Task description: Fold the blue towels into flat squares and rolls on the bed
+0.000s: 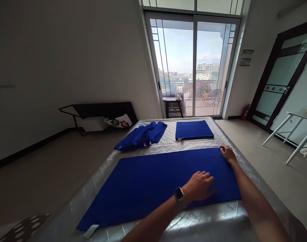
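A large blue cloth point(148, 188) lies flat across the bed, with a white label point(91, 231) at its near left corner. My left hand point(199, 184), with a watch on its wrist, is over the right part of this cloth. Its fingers are curled, its thumb side is blurred, and nothing shows in it. At the cloth's far right corner, my right hand point(228, 154) has its fingers closed on the edge. Beyond is a neatly folded blue cloth point(193, 129). To its left lie several bunched blue cloths point(144, 134).
The bed's mattress point(166, 148) has a shiny quilted cover. A dark-framed piece of furniture point(103, 109) stands against the left wall, with a printed bag point(120, 121) by it. A stool point(172, 101) is before the sliding glass door point(193, 67). A white table point(301, 115) stands at right.
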`<state>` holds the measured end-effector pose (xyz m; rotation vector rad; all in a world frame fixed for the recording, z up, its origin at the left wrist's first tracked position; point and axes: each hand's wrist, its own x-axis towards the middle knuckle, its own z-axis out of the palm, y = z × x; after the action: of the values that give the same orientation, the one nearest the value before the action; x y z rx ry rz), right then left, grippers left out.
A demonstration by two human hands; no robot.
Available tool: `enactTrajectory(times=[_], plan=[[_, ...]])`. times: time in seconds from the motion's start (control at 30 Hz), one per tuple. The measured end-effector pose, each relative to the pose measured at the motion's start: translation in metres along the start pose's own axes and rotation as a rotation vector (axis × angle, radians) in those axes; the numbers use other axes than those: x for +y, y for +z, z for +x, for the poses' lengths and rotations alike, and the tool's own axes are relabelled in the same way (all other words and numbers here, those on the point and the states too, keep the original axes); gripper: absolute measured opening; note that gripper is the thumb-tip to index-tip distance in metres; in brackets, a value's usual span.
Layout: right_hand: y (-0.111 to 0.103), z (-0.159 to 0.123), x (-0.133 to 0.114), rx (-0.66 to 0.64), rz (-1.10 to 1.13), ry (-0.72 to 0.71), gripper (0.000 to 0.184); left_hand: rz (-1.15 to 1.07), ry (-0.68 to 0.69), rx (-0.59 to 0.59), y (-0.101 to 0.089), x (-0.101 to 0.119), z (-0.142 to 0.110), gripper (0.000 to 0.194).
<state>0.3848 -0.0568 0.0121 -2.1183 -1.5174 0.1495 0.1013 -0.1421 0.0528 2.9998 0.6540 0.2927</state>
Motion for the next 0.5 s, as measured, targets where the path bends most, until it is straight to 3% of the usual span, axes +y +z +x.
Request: enactTrajectory(times=[0.07, 0.17, 0.37, 0.5], plan=[[-0.001, 0.002, 0.001, 0.000, 0.017, 0.003, 0.036, -0.058, 0.106, -0.020, 0.013, 0.034, 0.027, 0.038], [-0.002, 0.006, 0.005, -0.013, 0.066, 0.010, 0.034, -0.078, 0.162, -0.035, 0.032, 0.062, 0.057, 0.028], [-0.006, 0.016, 0.013, -0.056, 0.200, 0.034, 0.029, -0.140, 0.108, 0.014, 0.063, 0.085, 0.091, 0.011], [-0.008, 0.020, 0.015, -0.070, 0.281, 0.060, 0.021, -0.187, 0.042, 0.030, 0.064, 0.093, 0.091, 0.024]])
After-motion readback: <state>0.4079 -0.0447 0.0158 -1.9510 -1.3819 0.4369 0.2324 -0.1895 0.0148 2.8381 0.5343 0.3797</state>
